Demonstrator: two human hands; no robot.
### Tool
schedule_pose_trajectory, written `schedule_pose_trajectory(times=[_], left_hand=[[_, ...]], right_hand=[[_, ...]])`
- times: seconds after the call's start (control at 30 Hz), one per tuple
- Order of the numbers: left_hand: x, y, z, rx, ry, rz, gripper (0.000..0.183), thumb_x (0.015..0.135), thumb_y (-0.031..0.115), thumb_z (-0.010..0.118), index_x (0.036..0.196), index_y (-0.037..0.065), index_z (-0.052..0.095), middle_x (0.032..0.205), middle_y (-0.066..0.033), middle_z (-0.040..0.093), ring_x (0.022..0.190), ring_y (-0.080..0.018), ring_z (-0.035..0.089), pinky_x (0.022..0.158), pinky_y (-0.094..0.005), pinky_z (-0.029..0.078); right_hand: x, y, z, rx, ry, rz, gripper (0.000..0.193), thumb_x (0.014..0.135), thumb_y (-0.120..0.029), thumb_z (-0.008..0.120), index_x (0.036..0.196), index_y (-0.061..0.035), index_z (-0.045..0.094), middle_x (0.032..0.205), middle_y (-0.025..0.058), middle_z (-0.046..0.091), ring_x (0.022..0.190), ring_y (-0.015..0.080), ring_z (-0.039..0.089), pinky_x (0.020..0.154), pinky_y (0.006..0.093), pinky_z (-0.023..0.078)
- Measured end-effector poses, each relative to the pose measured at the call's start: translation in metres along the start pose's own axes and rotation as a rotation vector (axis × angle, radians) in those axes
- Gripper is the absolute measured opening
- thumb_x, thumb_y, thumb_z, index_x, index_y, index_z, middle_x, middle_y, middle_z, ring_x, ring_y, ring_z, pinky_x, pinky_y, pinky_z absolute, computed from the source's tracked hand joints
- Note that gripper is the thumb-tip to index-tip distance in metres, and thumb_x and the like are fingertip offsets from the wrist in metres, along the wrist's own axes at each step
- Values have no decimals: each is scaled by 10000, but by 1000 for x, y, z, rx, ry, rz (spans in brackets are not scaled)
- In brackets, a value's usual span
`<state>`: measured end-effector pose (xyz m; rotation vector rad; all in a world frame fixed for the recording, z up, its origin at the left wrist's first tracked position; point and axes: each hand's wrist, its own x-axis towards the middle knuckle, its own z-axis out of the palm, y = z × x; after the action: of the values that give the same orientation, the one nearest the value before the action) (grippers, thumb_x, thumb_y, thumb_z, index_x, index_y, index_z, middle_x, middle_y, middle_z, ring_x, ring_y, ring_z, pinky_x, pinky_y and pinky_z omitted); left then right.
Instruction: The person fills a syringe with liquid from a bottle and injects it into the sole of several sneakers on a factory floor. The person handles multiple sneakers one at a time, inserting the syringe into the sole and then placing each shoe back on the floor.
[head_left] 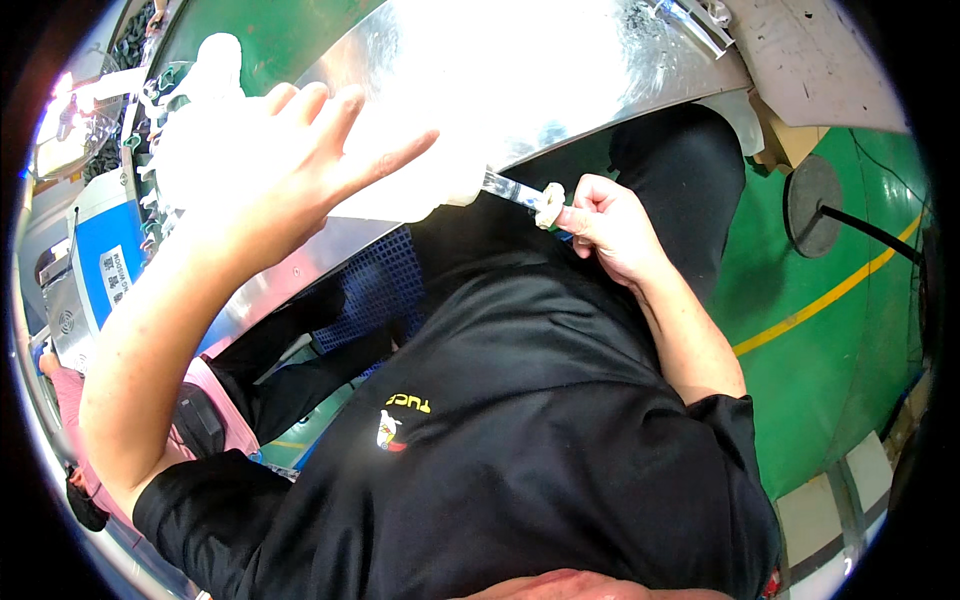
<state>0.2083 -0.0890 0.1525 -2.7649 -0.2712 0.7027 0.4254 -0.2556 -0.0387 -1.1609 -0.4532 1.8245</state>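
Observation:
My right hand [618,232] is closed around the back end of a clear syringe [515,189], close to the table's near edge. A lumpy cream-coloured collar [548,206] sits around the syringe just ahead of my thumb. The syringe's front end runs into an overexposed white object [440,190], whose kind is lost in the glare. My left hand [300,165] is over that bright area with its fingers spread and nothing visible in them. At the table's far right lies another syringe-like clear tube [692,27] with blue in it.
The shiny metal table [580,120] reflects strongly. A round grey base with a black pole [815,205] stands on the green floor at right. To the left are a blue-and-white machine [112,245], small green-and-clear parts [150,110] and another person's pink sleeve [68,395].

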Motion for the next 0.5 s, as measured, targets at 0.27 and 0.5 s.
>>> schedule_pose_trajectory(times=[0.27, 0.5], left_hand=[[3, 0, 2, 182, 136, 73, 797, 726, -34, 568, 1400, 327, 343, 1082, -154, 514, 971, -286, 514, 862, -407, 416], [6, 1, -5, 256, 166, 102, 781, 745, 0, 574, 1403, 339, 324, 1030, -122, 502, 921, -246, 507, 826, -379, 425]], right_hand=[[-7, -6, 14, -362, -105, -213, 290, 870, -51, 557, 1131, -38, 430, 879, 72, 584, 808, 136, 566, 752, 266, 464], [-9, -8, 18, -568, -219, -304, 406, 951, -108, 451, 1337, -23, 361, 1016, 40, 501, 947, 104, 471, 866, 233, 386]])
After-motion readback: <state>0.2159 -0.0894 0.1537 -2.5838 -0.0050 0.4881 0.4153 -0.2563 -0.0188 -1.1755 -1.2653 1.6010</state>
